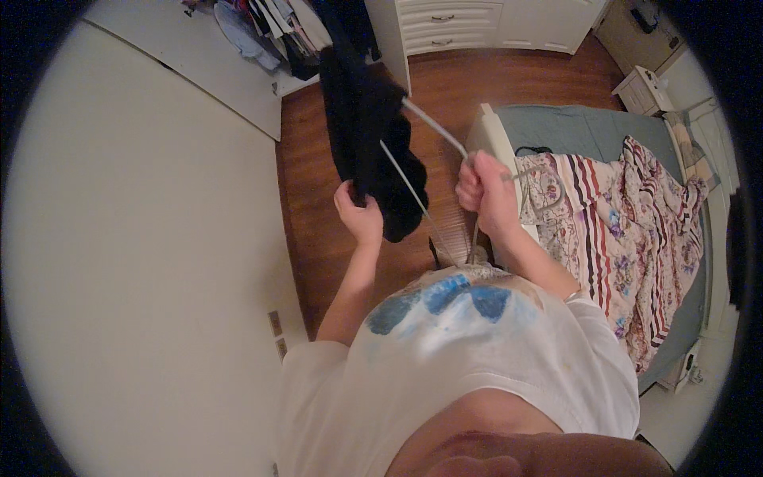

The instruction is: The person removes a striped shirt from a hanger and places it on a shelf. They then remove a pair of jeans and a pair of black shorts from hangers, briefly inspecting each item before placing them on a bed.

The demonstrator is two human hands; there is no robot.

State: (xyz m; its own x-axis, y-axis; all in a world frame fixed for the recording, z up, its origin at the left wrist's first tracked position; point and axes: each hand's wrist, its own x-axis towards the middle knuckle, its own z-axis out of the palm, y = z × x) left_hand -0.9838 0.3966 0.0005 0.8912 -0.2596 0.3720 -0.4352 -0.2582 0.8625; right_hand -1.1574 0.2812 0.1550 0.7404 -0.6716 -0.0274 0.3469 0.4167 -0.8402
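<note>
A black garment, fluffy or thick-looking, hangs in front of me; its exact kind is hard to make out. My left hand grips its near left edge, with the fingers partly lost against the dark cloth. My right hand is closed around the neck of a light grey clothes hanger, whose hook sticks out to the right. The upper shoulder of the hanger runs into the garment. Its long bar crosses in front of the black cloth, and the lower end comes close to my shirt.
An open wardrobe with hanging clothes stands at the far left, beside a white panel. White drawers are at the back. To the right is a bed with a patterned quilt. Wooden floor lies below.
</note>
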